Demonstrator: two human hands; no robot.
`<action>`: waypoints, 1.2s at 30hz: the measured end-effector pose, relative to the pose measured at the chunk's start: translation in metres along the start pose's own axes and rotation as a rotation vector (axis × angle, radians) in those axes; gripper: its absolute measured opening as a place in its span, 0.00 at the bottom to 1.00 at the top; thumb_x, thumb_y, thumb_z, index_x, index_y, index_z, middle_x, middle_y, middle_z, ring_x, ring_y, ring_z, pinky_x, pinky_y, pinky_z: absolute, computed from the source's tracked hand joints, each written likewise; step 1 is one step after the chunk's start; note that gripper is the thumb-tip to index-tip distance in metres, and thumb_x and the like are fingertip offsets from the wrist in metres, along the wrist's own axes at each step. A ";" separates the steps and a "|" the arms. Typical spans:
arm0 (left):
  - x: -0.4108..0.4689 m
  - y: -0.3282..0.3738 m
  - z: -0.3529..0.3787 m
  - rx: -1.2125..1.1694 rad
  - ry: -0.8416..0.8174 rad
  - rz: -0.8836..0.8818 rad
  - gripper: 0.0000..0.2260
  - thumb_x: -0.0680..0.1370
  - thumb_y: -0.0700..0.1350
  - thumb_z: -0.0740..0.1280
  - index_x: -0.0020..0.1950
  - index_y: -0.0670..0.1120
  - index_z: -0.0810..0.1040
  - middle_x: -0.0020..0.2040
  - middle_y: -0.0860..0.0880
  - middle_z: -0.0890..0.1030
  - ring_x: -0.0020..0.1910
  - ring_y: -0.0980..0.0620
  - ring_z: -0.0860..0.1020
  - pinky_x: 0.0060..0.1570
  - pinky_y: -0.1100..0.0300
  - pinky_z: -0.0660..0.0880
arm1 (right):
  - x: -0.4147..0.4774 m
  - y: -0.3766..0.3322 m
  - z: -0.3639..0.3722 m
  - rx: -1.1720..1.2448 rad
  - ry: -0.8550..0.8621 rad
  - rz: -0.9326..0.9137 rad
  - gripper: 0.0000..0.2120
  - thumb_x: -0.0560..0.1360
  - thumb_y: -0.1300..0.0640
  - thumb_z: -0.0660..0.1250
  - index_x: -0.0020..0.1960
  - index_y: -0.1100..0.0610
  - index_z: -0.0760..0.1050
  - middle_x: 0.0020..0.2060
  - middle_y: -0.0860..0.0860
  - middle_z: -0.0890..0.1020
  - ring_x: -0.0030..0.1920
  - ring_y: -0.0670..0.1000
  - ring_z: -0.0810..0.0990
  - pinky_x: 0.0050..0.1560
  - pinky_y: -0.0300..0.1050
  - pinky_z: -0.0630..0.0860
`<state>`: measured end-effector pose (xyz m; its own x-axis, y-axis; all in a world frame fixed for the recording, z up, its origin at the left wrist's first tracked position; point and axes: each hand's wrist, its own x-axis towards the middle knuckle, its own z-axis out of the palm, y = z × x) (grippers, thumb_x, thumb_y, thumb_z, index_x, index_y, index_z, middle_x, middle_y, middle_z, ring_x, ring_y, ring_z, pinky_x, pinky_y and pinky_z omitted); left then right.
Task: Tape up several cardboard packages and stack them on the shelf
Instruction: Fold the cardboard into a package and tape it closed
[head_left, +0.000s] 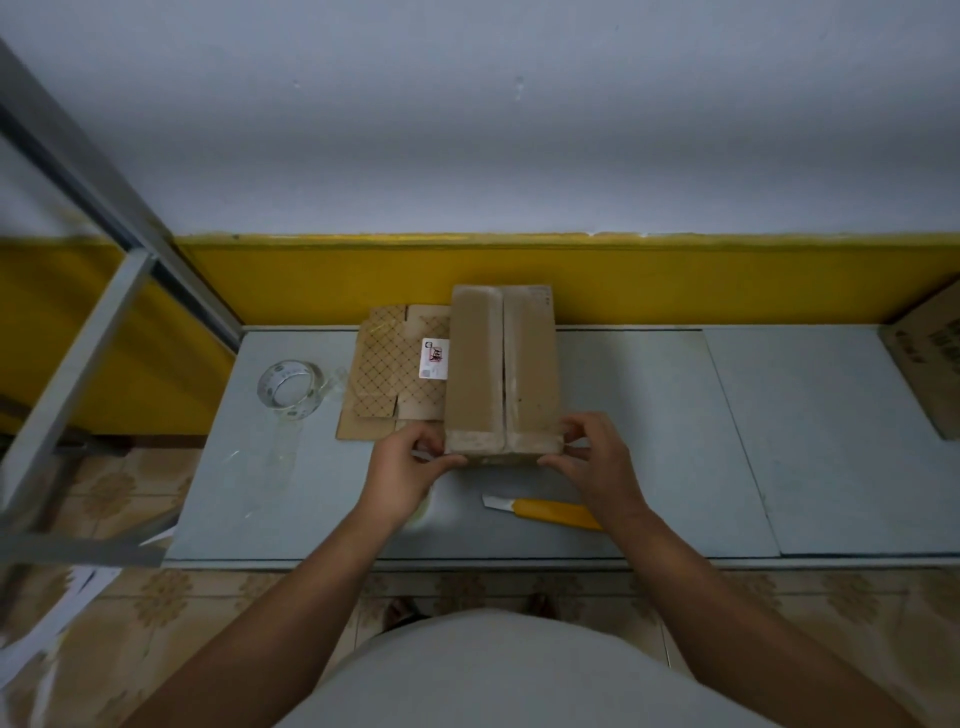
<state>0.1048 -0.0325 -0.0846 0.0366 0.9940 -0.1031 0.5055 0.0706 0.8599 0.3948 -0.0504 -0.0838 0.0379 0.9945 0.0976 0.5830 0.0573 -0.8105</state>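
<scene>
- The shelf frame (78, 322) rises off the worktop's left edge. Only its grey bars show, and its boards are cut off from view.
- The tape roll (290, 388) lies flat near the left edge of the worktop (649, 415), well apart from both hands. A clear strip seems to trail from it toward the front edge, though this is hard to make out.
- The flattened cardboard (387, 374) lies at the back edge, just beside the box on its left.
- The left hand (402, 473) grips the near-left corner of the cardboard box (501, 369), with its fingers curled on the side and its thumb on the near end.
- The box stands mid-worktop, straight ahead of the hands. Its long axis runs from the front toward the back edge, with both flaps down and the seam along the middle.
- I cannot tell whether tape already covers that seam. The far end is hidden, and the near end face is in shadow.
- The yellow knife (550, 512) lies near the front edge, with its tail hidden under the right wrist.
- The right hand (597, 467) pinches the near-right corner. The two hands are equally near the box, so the next move likely turns or steadies it from this end.
- A second box (930, 358) at the right edge is cut off.
</scene>
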 end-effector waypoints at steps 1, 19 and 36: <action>0.000 0.000 0.001 0.016 -0.003 0.003 0.14 0.70 0.50 0.83 0.39 0.53 0.77 0.37 0.53 0.81 0.41 0.53 0.81 0.43 0.57 0.79 | 0.001 0.001 0.000 -0.016 0.011 0.016 0.21 0.67 0.56 0.84 0.52 0.52 0.76 0.47 0.49 0.76 0.48 0.45 0.79 0.47 0.33 0.79; 0.026 0.018 -0.012 0.601 -0.281 0.215 0.20 0.85 0.59 0.63 0.48 0.42 0.81 0.43 0.46 0.84 0.42 0.47 0.81 0.43 0.56 0.73 | 0.014 0.003 0.000 -0.173 -0.043 -0.128 0.20 0.68 0.59 0.83 0.31 0.54 0.71 0.28 0.47 0.71 0.30 0.47 0.73 0.38 0.43 0.73; 0.032 0.044 -0.034 0.404 -0.125 0.401 0.17 0.79 0.59 0.73 0.64 0.55 0.76 0.60 0.57 0.74 0.55 0.59 0.77 0.51 0.59 0.80 | 0.023 -0.011 -0.027 -0.143 -0.066 -0.208 0.18 0.71 0.55 0.81 0.59 0.55 0.84 0.52 0.49 0.80 0.52 0.45 0.78 0.53 0.38 0.77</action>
<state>0.0988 0.0049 -0.0335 0.3820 0.9173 0.1125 0.7190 -0.3715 0.5874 0.4110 -0.0310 -0.0570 -0.1456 0.9664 0.2120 0.6813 0.2533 -0.6867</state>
